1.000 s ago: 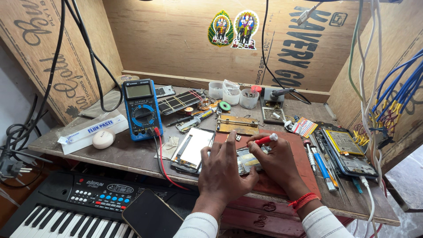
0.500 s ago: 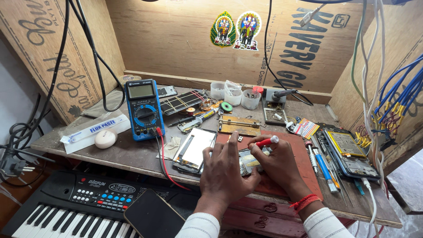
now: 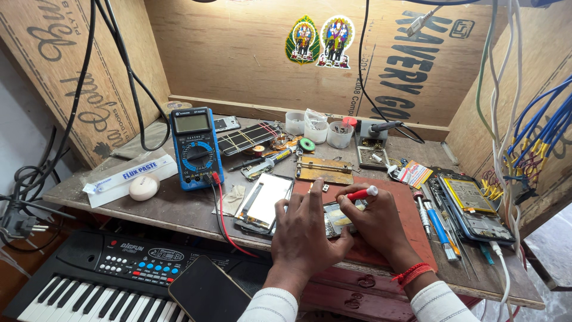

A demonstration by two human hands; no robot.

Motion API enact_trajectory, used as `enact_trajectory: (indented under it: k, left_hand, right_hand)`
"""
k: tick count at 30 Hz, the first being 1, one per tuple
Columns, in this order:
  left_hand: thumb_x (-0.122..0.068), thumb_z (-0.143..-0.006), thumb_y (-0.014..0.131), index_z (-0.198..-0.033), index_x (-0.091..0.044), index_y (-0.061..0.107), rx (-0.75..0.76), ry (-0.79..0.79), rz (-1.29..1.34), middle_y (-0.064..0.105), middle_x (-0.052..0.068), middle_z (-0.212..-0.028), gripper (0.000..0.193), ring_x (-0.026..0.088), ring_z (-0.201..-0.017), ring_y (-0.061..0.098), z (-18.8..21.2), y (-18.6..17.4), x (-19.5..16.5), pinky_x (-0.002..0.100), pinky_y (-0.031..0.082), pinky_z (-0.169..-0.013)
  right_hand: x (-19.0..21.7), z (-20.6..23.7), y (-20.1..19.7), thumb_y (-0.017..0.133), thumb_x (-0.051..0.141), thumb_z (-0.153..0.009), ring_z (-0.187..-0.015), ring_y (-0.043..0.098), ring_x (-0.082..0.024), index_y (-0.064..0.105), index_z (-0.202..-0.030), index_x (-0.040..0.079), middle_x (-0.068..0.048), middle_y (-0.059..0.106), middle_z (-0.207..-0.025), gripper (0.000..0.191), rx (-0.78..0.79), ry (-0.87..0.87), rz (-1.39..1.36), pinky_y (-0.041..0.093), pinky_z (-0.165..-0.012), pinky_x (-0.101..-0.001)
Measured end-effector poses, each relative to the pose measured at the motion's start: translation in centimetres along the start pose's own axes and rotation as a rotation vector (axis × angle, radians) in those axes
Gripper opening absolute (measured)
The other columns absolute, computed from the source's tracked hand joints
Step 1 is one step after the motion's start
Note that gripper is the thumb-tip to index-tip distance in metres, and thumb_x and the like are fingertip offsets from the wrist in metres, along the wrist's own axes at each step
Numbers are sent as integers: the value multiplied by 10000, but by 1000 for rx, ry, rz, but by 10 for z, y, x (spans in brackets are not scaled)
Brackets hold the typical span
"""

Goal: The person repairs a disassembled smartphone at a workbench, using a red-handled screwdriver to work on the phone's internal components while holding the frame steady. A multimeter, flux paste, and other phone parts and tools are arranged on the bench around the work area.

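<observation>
Head view, and it's a crowded bench. Upper centre of the frame, three small white cups point(image 3: 316, 128) stand in a row near the back wall — small parts inside, too tiny to tell apart. Just right of them, a grey tray point(image 3: 373, 156) holds bits under a soldering iron stand.

Centre frame now: the left hand point(image 3: 305, 229) lies flat, fingers spread and pressing down on the opened phone point(image 3: 338, 217), which sits on the red mat point(image 3: 400, 206) near the bench's front edge. The right hand point(image 3: 372, 222) is curled tight round a red-handled screwdriver point(image 3: 360, 193), tip down at the phone.

Room is scarce — a loose screen panel point(image 3: 263, 200) just left of the hands, tools just right, a keyboard point(image 3: 107, 274) below the edge at lower left.

Against the earlier frames, both hands hold the same pose; nothing on the bench has shifted.
</observation>
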State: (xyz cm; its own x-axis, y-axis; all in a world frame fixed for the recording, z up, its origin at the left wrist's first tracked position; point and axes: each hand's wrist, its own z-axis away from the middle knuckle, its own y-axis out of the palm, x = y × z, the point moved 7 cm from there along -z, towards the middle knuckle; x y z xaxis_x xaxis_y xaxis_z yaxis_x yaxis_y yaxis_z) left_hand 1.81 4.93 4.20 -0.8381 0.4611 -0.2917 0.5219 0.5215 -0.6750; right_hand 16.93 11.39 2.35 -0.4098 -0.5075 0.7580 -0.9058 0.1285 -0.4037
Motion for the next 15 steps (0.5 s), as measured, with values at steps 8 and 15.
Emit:
enact_trajectory:
  k: [8, 15]
  left_hand:
    - [-416, -716, 783, -1484, -25, 323, -7, 8, -2, 648, 123, -1041, 977, 297, -1000, 580, 1, -2, -2, 521, 372, -919]
    - [-412, -712, 780, -1486, -24, 321, 5, 4, 3, 646, 118, -1017, 979, 295, -999, 579, 0, -1, 0, 514, 375, -915]
  right_hand:
    - [-3, -2, -10, 720, 182, -893, -709, 728, -110, 775, -937, 25, -47, 768, -751, 172, -102, 21, -18, 579, -645, -281]
    - [-4, -2, -6, 740, 194, -870, -695, 730, -113, 785, -923, 26, -58, 774, -742, 182, -63, 33, 39, 577, -623, -295]
